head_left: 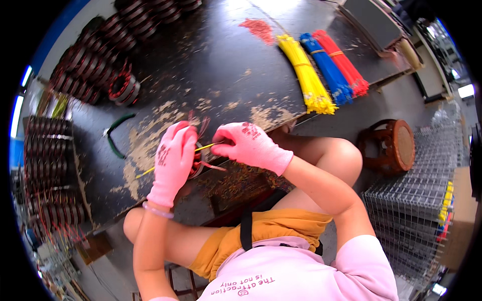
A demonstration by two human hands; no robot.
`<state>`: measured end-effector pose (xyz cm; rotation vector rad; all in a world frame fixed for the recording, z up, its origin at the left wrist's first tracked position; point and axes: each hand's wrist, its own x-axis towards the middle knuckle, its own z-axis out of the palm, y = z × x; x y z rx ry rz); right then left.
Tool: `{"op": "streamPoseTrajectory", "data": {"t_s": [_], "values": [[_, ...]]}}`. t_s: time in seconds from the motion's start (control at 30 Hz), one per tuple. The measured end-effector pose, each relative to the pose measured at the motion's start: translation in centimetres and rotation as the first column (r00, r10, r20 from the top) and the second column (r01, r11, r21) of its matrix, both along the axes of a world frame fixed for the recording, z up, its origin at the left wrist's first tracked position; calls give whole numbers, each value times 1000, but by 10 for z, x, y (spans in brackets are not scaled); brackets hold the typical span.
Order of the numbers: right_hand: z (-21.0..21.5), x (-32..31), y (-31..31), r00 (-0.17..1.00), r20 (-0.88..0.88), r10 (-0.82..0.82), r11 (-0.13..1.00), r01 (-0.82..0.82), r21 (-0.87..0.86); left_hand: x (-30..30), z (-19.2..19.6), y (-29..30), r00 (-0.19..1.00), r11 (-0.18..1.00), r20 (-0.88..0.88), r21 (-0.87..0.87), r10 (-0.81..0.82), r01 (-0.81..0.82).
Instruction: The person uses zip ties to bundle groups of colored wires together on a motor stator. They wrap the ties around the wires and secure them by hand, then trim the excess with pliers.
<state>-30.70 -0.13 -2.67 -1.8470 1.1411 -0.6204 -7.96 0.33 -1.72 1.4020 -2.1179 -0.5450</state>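
My left hand (173,158), in a pink glove, is closed round a stator (197,164), a ring-shaped motor core with red windings. Most of the stator hides behind that hand, and loose reddish wires stick out of it. A thin yellow wire (204,147) runs across to my right hand (251,144), also gloved in pink. There the thumb and fingers pinch its end. On the far side of my left hand, a yellow length shows against the tabletop. Both hands are over the table's near edge, above my lap.
Yellow (305,72), blue (327,67) and red wire bundles (342,62) lie on the dark table (206,70). Beyond them are small red pieces (257,30). Stators (83,65) are stacked at left, near a green cord (113,140). A wooden stool (401,145) and wire-mesh crates (406,213) stand right.
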Motion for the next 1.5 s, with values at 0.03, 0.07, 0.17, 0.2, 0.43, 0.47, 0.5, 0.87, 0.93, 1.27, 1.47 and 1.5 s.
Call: {"op": "streamPoseTrajectory", "data": {"t_s": [0.03,0.07,0.17,0.2,0.43,0.47,0.5,0.87,0.93,1.27,1.47,1.5], "values": [[6,-12,1,998,26,-50,998,49,31,-1,0,2,1000,1000,8,2,26,-26],[12,-23,2,994,47,-98,993,95,64,0,-2,5,998,999,12,7,54,-54],[20,-108,-7,858,14,-514,819,496,-288,1,-7,6,998,998,-22,-24,59,-59],[26,-144,-8,725,-99,-681,702,608,-372,-1,-8,6,998,997,-11,-42,60,-60],[12,-264,4,323,-512,-796,542,757,-365,0,-8,4,998,998,1,-3,60,-60],[9,-264,2,417,-474,-775,587,753,-298,1,-8,3,999,999,-8,-2,45,-45],[8,-267,2,414,-506,-757,606,735,-305,2,-9,3,999,1000,-17,0,30,-30],[88,-217,43,601,28,-798,602,799,-4,1,6,2,999,980,34,-199,20,-12],[124,-151,55,639,297,-709,688,719,97,-15,27,10,1000,919,1,-395,0,1],[49,-21,-13,967,-130,-219,941,174,-291,5,81,21,997,791,63,-612,54,-4],[5,34,-36,999,-35,-6,942,17,335,1,13,15,973,959,-181,-214,146,-184],[4,37,-36,1000,16,-10,936,4,352,0,4,13,972,957,-182,-224,146,-186]]}}
